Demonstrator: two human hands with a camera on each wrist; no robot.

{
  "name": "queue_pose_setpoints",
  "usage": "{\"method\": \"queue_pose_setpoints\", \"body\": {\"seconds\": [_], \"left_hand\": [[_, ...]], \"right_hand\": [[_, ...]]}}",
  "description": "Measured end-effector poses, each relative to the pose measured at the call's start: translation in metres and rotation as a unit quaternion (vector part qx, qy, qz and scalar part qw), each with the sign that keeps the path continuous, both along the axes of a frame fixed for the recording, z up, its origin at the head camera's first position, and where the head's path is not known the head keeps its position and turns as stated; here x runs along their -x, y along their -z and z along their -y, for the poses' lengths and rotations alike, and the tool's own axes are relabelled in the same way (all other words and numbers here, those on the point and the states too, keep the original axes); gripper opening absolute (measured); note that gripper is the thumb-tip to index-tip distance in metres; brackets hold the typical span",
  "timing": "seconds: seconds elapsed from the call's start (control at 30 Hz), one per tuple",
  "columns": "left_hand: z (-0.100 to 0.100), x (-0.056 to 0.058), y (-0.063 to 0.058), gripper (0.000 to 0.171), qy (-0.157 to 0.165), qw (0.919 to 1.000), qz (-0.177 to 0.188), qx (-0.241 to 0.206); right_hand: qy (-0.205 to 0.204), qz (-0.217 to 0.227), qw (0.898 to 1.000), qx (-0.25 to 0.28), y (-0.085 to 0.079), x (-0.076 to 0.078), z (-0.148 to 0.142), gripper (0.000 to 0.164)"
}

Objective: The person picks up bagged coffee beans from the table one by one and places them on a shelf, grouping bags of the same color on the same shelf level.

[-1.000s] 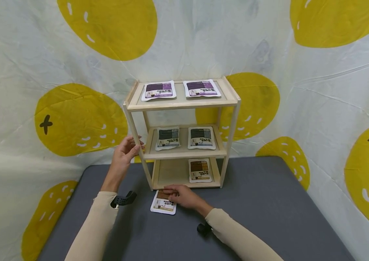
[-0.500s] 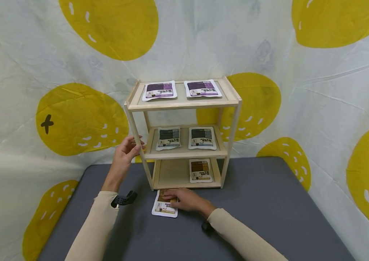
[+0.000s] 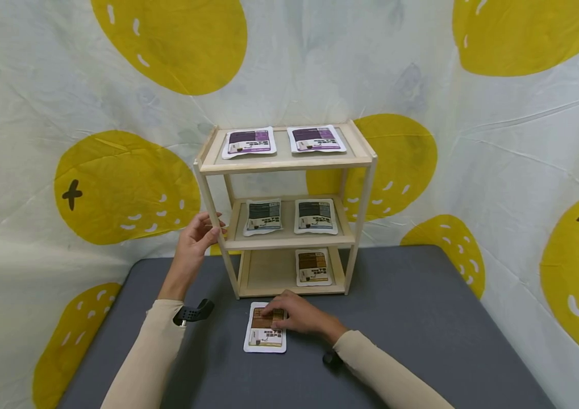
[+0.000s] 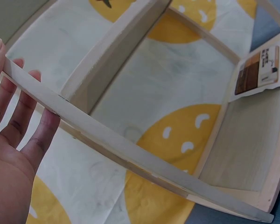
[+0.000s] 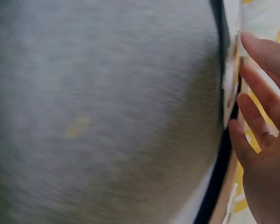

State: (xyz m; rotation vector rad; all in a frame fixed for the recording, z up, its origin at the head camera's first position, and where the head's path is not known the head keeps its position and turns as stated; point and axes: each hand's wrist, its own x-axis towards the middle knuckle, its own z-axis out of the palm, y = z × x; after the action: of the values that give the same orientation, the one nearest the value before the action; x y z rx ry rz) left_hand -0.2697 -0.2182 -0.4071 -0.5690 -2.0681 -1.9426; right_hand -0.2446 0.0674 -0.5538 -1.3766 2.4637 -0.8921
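Note:
A small three-tier wooden shelf (image 3: 289, 245) stands on the dark table. At its left front post my left hand (image 3: 193, 244) holds on, thumb in front and fingers behind the post (image 4: 93, 128), as the left wrist view shows. A flat white pouch with a brown label (image 3: 265, 339) lies on the table before the shelf. The fingers of my right hand (image 3: 296, 313) touch its upper right part from above and cover some of the label. From the right wrist, that pouch is seen nearly edge-on beside loosely bent fingers.
Two purple-labelled pouches (image 3: 250, 142) lie on the top tier. The middle tier bears two dark green-labelled pouches (image 3: 316, 216). On the bottom tier, one brown-labelled pouch (image 3: 313, 267) lies at the right. A lemon-patterned cloth (image 3: 125, 187) hangs behind the grey table (image 3: 422, 324).
The pouch on the table has slid toward me and a little right, away from the shelf's front edge, with my right hand on it. My left hand has stayed at the post.

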Motion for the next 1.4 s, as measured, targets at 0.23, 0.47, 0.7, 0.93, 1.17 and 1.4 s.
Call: {"method": "queue_pose_setpoints", "body": {"seconds": [0.23, 0.47, 0.7, 0.93, 1.17, 1.4], "left_hand": [[0.000, -0.001, 0.000, 0.042, -0.004, 1.0000, 0.001, 0.004], [-0.001, 0.000, -0.001, 0.040, -0.001, 1.0000, 0.002, -0.003], [0.000, 0.000, -0.001, 0.045, -0.002, 1.0000, 0.003, 0.002], [-0.001, 0.000, -0.001, 0.042, -0.006, 1.0000, 0.004, 0.003], [0.000, 0.001, 0.001, 0.039, -0.002, 1.0000, -0.008, -0.005], [0.001, 0.003, 0.003, 0.033, 0.000, 0.9999, -0.011, -0.004]], "right_hand": [[0.026, -0.007, 0.999, -0.028, 0.006, -0.002, -0.001, 0.063], [0.035, -0.002, 0.999, -0.007, 0.001, -0.003, 0.000, 0.074], [0.033, 0.090, 0.994, 0.051, -0.003, -0.001, -0.001, 0.051], [0.054, 0.192, 0.975, 0.096, -0.009, 0.003, -0.007, 0.029], [0.055, 0.196, 0.971, 0.127, -0.006, 0.007, -0.012, 0.024], [0.062, 0.178, 0.970, 0.157, -0.001, 0.013, -0.017, 0.021]]}}
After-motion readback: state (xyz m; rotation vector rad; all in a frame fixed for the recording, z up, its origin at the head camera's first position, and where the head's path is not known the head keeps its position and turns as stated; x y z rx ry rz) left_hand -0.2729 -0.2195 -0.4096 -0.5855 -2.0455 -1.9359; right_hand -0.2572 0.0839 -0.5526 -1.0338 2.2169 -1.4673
